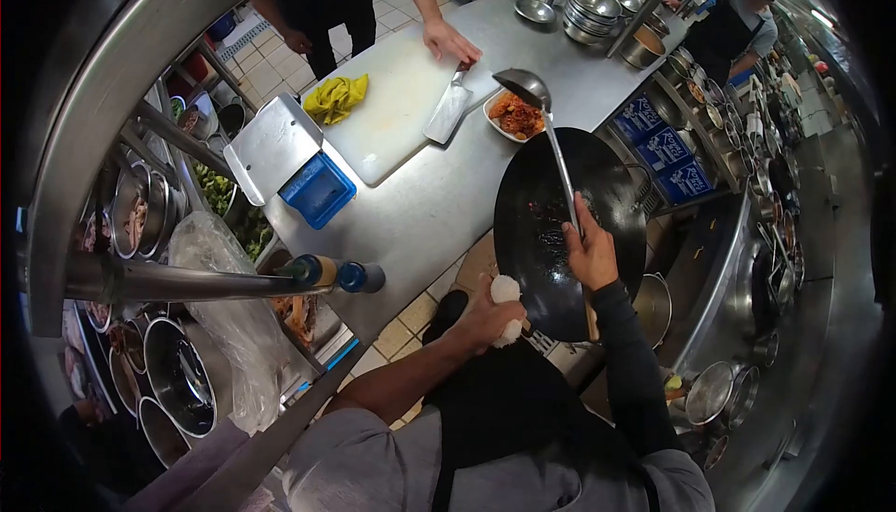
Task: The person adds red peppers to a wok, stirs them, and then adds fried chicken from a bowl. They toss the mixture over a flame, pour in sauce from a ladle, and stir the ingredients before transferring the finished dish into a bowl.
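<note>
My left hand (493, 314) is closed around a white cloth (507, 310) at the near left rim of a large black wok (551, 223). My right hand (593, 252) grips the handle of a long metal ladle (563, 167), which slants across the wok. The ladle's bowl is above the wok's far rim, beside a white dish of reddish food (515, 117) on the steel counter. Dark, glossy residue shows inside the wok. Whether the cloth wraps a wok handle is hidden.
Across the steel counter (411, 232), a co-worker's hand touches a cleaver (448, 112) on a white cutting board (397, 92). A yellow cloth (336, 98) and blue container (317, 190) are left. Metal bowls (594, 8) stand at the back; another person is far right.
</note>
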A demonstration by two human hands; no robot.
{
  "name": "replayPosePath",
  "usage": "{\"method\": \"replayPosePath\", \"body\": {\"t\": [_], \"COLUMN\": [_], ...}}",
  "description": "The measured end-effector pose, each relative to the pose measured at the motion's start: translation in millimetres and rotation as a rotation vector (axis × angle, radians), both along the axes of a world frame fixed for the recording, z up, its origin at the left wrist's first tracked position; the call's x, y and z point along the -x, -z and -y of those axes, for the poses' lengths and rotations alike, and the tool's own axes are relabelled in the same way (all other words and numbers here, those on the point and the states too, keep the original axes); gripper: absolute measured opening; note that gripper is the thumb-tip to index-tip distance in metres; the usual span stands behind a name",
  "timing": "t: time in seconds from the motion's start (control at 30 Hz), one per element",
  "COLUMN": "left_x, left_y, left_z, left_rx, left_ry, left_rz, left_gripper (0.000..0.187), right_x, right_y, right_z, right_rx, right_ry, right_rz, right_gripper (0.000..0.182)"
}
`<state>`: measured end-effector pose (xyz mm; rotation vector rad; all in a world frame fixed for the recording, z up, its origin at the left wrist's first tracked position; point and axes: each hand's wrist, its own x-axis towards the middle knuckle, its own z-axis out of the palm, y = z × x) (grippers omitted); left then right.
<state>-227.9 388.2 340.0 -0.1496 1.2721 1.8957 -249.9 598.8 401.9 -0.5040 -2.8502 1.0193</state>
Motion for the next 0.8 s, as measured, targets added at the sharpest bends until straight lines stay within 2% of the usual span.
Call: {"method": "replayPosePath", "body": {"t": [0.03, 0.1, 0.3, 0.33, 0.4, 0.43, 0.47, 0.53, 0.57, 0.63, 0.7, 0.8], "left_x": [1, 1, 0, 1, -1, -3, -4, -6, -6, -9, -16, -29], "left_y": [-1, 2, 2, 3, 6, 6, 6, 5, 1, -2, -13, 4], "left_z": [-1, -2, 1, 0, -1, -1, -3, -4, -4, -4, -8, -13], "left_rx": [-0.029, -0.023, -0.014, -0.022, -0.023, -0.013, -0.017, 0.033, 0.090, 0.096, 0.107, 0.091], "left_ry": [-0.012, -0.025, -0.006, 0.008, 0.015, 0.001, 0.024, 0.021, 0.062, 0.086, 0.082, 0.169], "left_rz": [-0.016, -0.001, 0.023, -0.005, -0.012, -0.011, -0.023, -0.016, -0.047, -0.057, -0.008, -0.094], "left_gripper": [0.058, 0.055, 0.050, 0.049, 0.049, 0.049, 0.049, 0.048, 0.048, 0.048, 0.049, 0.048], "right_x": [-2, -3, -4, -4, 2, 1, 6, 10, 10, 7, -7, -48], "right_y": [7, 28, 11, 28, 38, -6, -12, -17, -15, -11, -14, -33], "right_z": [0, -2, 7, 1, 2, 17, 15, 9, 5, -3, -9, -18], "right_rx": [-0.001, 0.003, 0.056, 0.091, 0.624, 0.973, 1.177, 1.528, 1.528, 2.133, 2.210, 2.313], "right_ry": [0.008, -0.017, 0.053, 0.047, 0.119, 0.246, 0.262, 0.234, 0.243, 0.043, -0.001, -0.079], "right_rz": [-0.005, -0.221, -0.137, -0.217, -0.210, -0.057, -0.049, -0.109, -0.136, -0.148, -0.213, -0.342], "right_gripper": [0.054, 0.053, 0.053, 0.053, 0.047, 0.036, 0.027, 0.022, 0.022, 0.023, 0.024, 0.027]}}
